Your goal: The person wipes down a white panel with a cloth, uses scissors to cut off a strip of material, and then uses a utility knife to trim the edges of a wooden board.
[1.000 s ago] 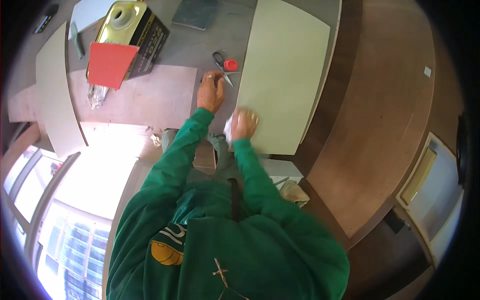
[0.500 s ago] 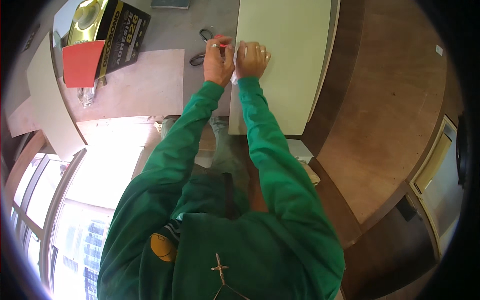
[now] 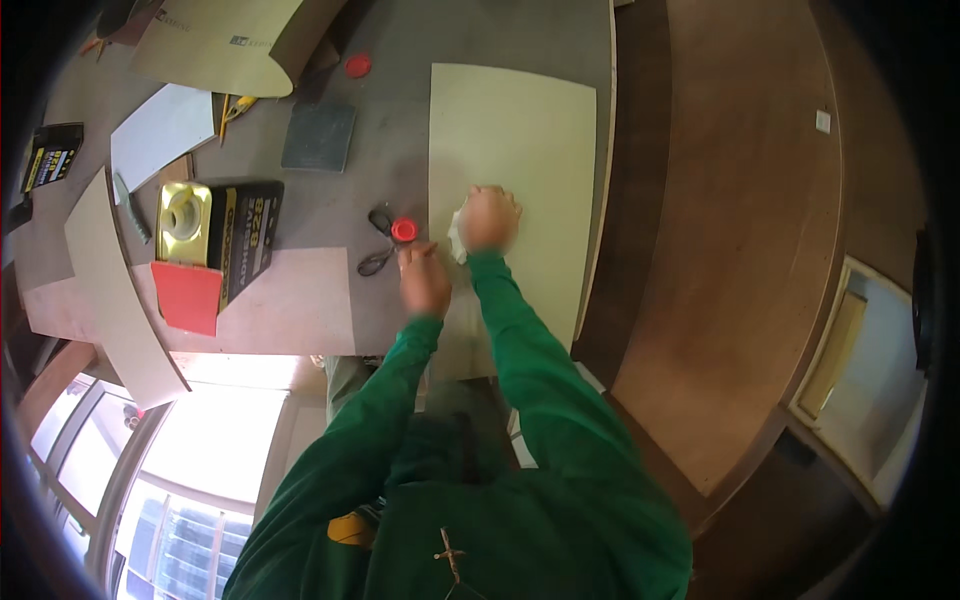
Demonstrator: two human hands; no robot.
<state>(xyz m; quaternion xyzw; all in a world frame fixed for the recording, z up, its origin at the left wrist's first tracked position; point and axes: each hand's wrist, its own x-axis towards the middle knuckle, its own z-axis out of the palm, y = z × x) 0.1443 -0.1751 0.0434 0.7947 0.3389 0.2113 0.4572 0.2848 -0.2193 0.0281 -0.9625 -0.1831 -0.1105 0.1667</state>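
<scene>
My right hand (image 3: 490,218) is closed around a crumpled white cloth or tissue (image 3: 457,236) and rests on a pale greenish board (image 3: 530,130). Motion blurs this hand, and its knuckles hide most of the white wad. Just left of the board's edge is my left hand (image 3: 425,282), with its fingertips close below a small round red cap (image 3: 404,229). Blur keeps me from telling whether it grips anything. Black-handled scissors (image 3: 374,262) lie beside the cap, left of that hand.
An adhesive can (image 3: 185,215) stands to the left, with a red piece (image 3: 187,298) against it. A dark square plate (image 3: 318,137), another red cap (image 3: 358,66) and a curled sheet (image 3: 220,45) lie farther back. A brown wooden panel (image 3: 745,230) fills the right.
The view has shifted, bringing more of the far tabletop into sight. My hands, close together before, are now apart: the right lies farther up the board, the left lower, by its edge.
</scene>
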